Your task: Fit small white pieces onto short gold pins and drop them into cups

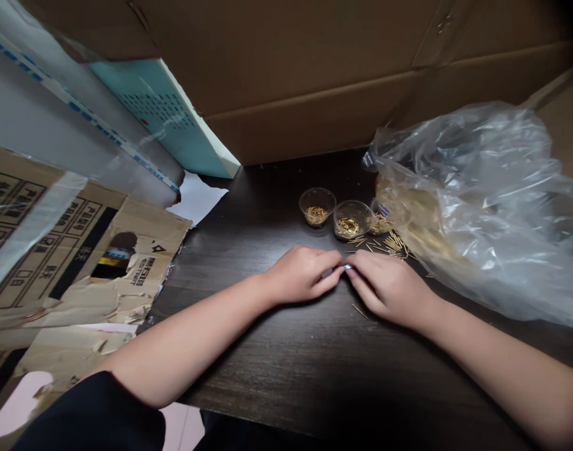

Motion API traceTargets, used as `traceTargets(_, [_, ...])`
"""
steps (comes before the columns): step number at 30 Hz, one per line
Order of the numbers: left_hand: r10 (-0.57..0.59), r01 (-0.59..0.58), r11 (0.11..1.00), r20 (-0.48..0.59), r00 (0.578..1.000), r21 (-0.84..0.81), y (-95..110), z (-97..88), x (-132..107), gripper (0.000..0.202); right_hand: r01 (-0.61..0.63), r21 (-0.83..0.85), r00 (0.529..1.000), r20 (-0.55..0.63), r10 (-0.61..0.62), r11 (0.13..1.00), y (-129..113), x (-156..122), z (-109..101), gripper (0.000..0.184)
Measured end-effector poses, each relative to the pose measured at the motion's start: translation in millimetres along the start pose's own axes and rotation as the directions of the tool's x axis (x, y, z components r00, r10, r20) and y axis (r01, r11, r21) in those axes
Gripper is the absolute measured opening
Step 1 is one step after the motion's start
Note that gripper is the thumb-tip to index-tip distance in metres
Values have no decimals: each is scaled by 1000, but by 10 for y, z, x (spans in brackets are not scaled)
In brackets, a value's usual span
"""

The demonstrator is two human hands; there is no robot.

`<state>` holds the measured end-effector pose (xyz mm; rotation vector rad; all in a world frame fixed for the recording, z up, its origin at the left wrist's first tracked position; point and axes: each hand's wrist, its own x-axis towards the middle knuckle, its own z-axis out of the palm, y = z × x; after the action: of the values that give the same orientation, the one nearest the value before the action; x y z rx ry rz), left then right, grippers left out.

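A torn cardboard box (93, 241) is on the left. The left hand (309, 274) has its fingers curled closed, pinching a tiny shiny piece (347, 267). Behind are clear plastic cups (317, 199) with little gold bits (317, 216) inside. The right hand (390, 282) is curled too, pinching the same piece between the hands. Thin gold sticks (396, 243) lie by a crinkly plastic bag (495, 213).

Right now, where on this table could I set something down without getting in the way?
Bare tabletop lies between the two forearms, though one loose gold-coloured pin is near the right hand. Another bare patch runs between the left hand and the white paper. It's crowded beyond the hands: clear cups, scattered pins and, rightward, the plastic bag.
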<state>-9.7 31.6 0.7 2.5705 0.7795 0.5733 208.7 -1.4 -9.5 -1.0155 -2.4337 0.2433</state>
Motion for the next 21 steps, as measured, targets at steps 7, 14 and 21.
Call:
traceTargets(7, [45, -51, 993, 66, 997, 104, -22, 7, -1, 18, 54, -74, 999, -7, -54, 996, 76, -23, 24, 20])
traceTargets(14, [80, -86, 982, 44, 996, 170, -15, 11, -6, 17, 45, -274, 998, -34, -57, 961, 9, -32, -17, 23])
traceTargets(21, [107, -110, 983, 28, 994, 147, -19, 28, -6, 21, -38, -199, 988, 139, 66, 979, -72, -7, -59, 23])
